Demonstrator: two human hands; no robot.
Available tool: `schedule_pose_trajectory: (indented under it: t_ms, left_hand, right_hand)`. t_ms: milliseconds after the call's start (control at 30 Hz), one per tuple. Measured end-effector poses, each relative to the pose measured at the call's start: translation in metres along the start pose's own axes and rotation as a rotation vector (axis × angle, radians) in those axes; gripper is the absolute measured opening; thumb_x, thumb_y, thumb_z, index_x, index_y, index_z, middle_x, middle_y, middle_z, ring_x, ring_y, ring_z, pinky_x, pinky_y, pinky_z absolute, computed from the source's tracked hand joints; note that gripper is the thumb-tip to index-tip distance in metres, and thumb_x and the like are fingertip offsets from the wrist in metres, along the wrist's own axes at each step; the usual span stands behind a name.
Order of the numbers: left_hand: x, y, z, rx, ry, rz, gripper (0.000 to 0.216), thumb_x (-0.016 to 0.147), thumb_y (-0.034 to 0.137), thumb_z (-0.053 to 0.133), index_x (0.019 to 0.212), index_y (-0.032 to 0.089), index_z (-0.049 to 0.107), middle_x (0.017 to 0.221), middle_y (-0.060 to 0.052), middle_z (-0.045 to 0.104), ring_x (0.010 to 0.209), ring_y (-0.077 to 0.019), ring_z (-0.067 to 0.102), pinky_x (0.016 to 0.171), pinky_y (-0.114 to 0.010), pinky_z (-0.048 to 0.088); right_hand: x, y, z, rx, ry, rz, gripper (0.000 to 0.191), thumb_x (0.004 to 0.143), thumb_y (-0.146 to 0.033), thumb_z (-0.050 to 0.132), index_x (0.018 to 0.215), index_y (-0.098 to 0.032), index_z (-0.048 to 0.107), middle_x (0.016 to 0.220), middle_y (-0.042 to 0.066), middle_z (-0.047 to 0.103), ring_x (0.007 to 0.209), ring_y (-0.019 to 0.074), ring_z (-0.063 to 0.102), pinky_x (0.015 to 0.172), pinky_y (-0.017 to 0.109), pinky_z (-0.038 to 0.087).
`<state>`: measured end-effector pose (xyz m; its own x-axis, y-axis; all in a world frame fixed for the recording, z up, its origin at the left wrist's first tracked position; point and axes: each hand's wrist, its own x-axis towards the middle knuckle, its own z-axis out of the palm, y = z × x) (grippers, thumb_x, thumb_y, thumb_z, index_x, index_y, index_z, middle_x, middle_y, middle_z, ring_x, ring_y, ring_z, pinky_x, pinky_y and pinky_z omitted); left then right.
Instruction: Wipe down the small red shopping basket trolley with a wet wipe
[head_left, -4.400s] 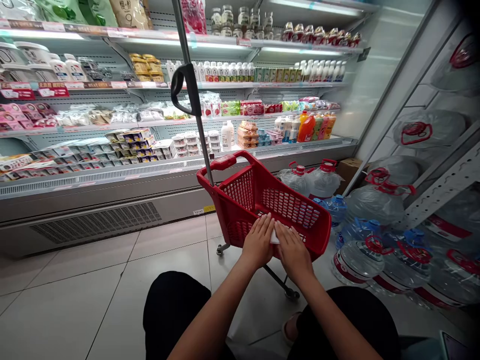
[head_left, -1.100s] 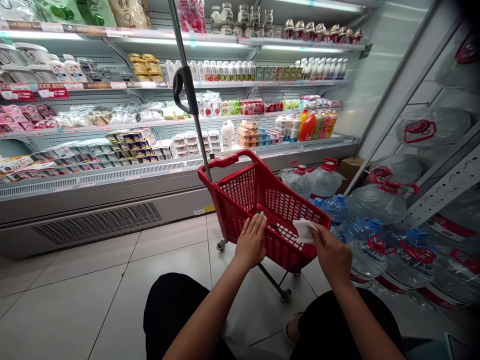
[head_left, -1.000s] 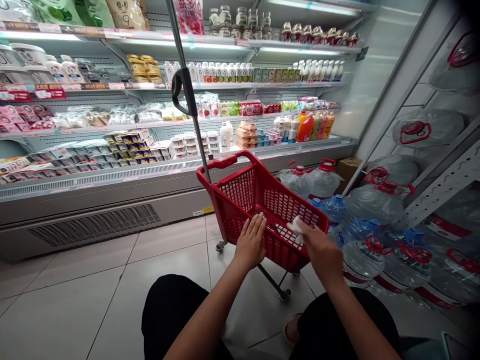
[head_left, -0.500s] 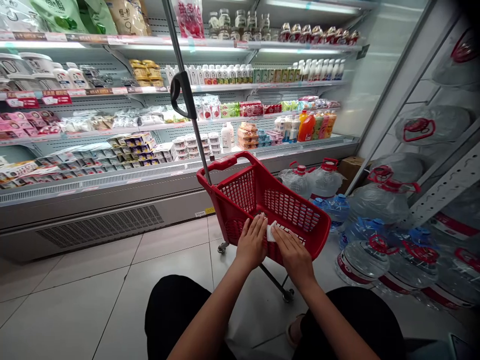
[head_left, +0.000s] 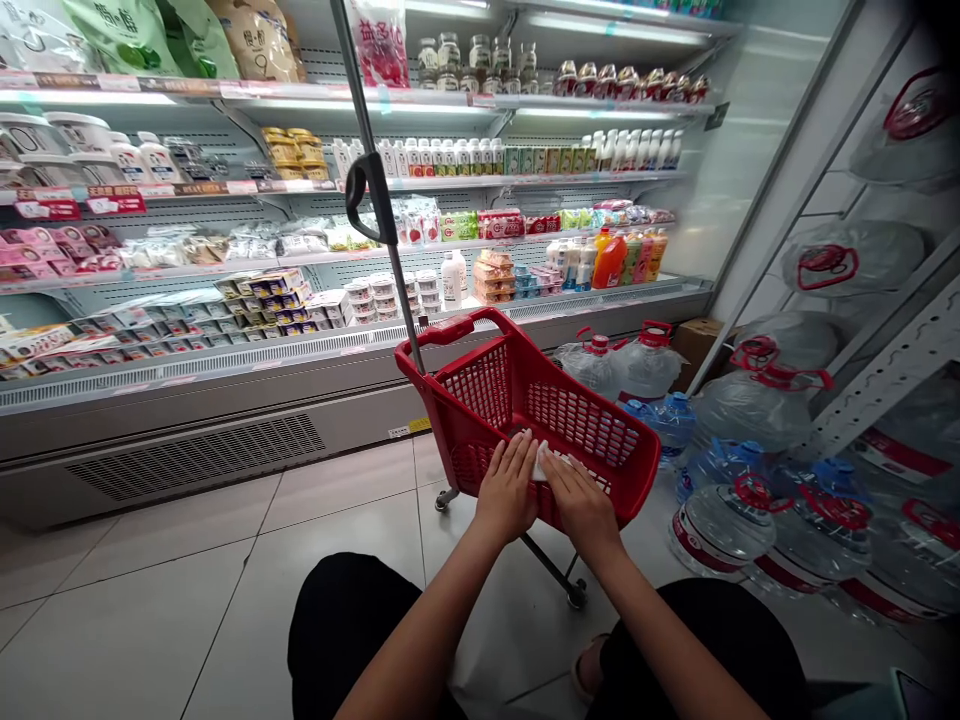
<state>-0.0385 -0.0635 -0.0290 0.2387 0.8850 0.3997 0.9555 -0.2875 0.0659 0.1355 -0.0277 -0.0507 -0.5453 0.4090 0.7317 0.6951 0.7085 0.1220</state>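
The left hand is laid flat on the near side of the red cart. The right hand is set just beside it, a white wipe seen between them; whether it is gripped cannot be told. The cart is best steadied, the wipe pressed evenly.

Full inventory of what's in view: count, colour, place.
cart: 1, red, centre
tissue: 1, white, at cart's near rim
pole: 1, grey, at cart's left corner
chiller: 1, grey and white, behind cart
goods: uncountable, mixed colours, in chiller
jugs: several, clear, red or blue tops, right
box: 1, brown, behind jugs
floor: 1, pale, below
unclear item: 1, teal, bottom right
legs: 2, black-clad, bottom
left hand: 1, bare, on cart's near rim
right hand: 1, bare, over tissue
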Motion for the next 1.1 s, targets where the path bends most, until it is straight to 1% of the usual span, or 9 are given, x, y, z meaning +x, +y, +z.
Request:
schedule_pose_trajectory:
  t_ms: [100, 233, 367, 467, 600, 700, 767, 967, 1100]
  left_hand:
    - [0.0, -0.008, -0.003, 0.022, 0.001, 0.01, 0.095, 0.079, 0.018, 0.054, 0.166, 0.015, 0.017, 0.175, -0.006, 0.014, 0.162, -0.0216, 0.011, 0.133, -0.045, 0.003]
    - [-0.001, -0.015, -0.005, 0.008, 0.004, 0.0, 0.096, 0.078, 0.018, 0.055, 0.166, 0.017, 0.016, 0.175, -0.004, 0.014, 0.162, -0.0214, 0.011, 0.132, -0.045, 0.003]
    - [0.0, -0.014, -0.004, -0.036, -0.001, -0.03, 0.098, 0.076, 0.019, 0.057, 0.165, 0.014, 0.018, 0.175, -0.006, 0.013, 0.162, -0.0222, 0.007, 0.133, -0.045, 0.005]
    - [0.002, -0.009, -0.003, -0.059, -0.008, -0.045, 0.099, 0.074, 0.02, 0.059, 0.164, 0.011, 0.019, 0.175, -0.009, 0.013, 0.162, -0.0231, 0.007, 0.133, -0.045, 0.007]
    - [0.004, -0.008, -0.004, -0.05, -0.018, -0.039, 0.096, 0.076, 0.02, 0.059, 0.164, 0.011, 0.021, 0.174, -0.01, 0.014, 0.162, -0.0237, 0.008, 0.133, -0.045, 0.009]
    - [0.004, -0.013, -0.006, -0.023, -0.026, -0.025, 0.092, 0.078, 0.019, 0.056, 0.164, 0.013, 0.022, 0.174, -0.009, 0.016, 0.162, -0.022, 0.009, 0.133, -0.045, 0.008]
    - [0.004, -0.017, -0.007, -0.013, -0.026, -0.018, 0.092, 0.078, 0.018, 0.055, 0.164, 0.014, 0.021, 0.174, -0.007, 0.016, 0.162, -0.021, 0.009, 0.133, -0.044, 0.007]
    - [0.002, -0.017, -0.005, -0.035, -0.017, -0.023, 0.097, 0.076, 0.018, 0.057, 0.165, 0.013, 0.018, 0.175, -0.008, 0.012, 0.162, -0.022, 0.007, 0.133, -0.044, 0.007]
    - [0.005, -0.011, -0.001, -0.056, -0.012, -0.027, 0.099, 0.074, 0.02, 0.059, 0.164, 0.011, 0.017, 0.175, -0.01, 0.012, 0.162, -0.024, 0.006, 0.132, -0.046, 0.01]
  right_hand:
    - [0.006, -0.002, 0.004, 0.01, 0.005, -0.013, 0.069, 0.095, -0.001, 0.036, 0.163, -0.01, 0.028, 0.149, 0.014, 0.06, 0.132, 0.0225, 0.062, 0.117, 0.043, 0.047]
    - [-0.039, 0.016, -0.02, 0.016, -0.062, 0.011, 0.071, 0.095, -0.001, 0.034, 0.164, -0.017, 0.029, 0.155, 0.009, 0.055, 0.135, 0.0203, 0.059, 0.121, 0.042, 0.044]
    - [-0.078, 0.03, -0.04, -0.007, -0.082, 0.024, 0.074, 0.095, 0.0, 0.032, 0.165, -0.021, 0.027, 0.153, 0.006, 0.057, 0.135, 0.0191, 0.06, 0.121, 0.044, 0.043]
    - [-0.066, 0.024, -0.029, -0.019, -0.076, 0.03, 0.072, 0.096, -0.002, 0.033, 0.166, -0.019, 0.025, 0.153, 0.008, 0.057, 0.134, 0.0201, 0.061, 0.117, 0.042, 0.048]
    - [-0.016, 0.004, 0.002, -0.003, -0.053, 0.007, 0.07, 0.097, -0.005, 0.038, 0.165, -0.015, 0.026, 0.153, 0.012, 0.056, 0.133, 0.0224, 0.061, 0.114, 0.041, 0.051]
    - [0.006, -0.004, 0.013, 0.006, -0.04, -0.002, 0.07, 0.097, -0.005, 0.04, 0.164, -0.014, 0.028, 0.155, 0.013, 0.055, 0.136, 0.0224, 0.059, 0.112, 0.038, 0.051]
    - [0.002, -0.003, 0.008, 0.016, -0.053, -0.011, 0.071, 0.096, -0.004, 0.04, 0.165, -0.015, 0.027, 0.157, 0.012, 0.052, 0.139, 0.0216, 0.056, 0.112, 0.036, 0.051]
    - [-0.046, 0.017, -0.03, 0.033, -0.145, -0.001, 0.075, 0.095, -0.001, 0.035, 0.166, -0.018, 0.022, 0.163, 0.008, 0.044, 0.146, 0.0199, 0.048, 0.117, 0.037, 0.047]
    - [-0.038, 0.018, -0.021, 0.033, -0.116, -0.002, 0.075, 0.095, -0.002, 0.037, 0.167, -0.018, 0.021, 0.16, 0.01, 0.048, 0.143, 0.0208, 0.052, 0.116, 0.038, 0.049]
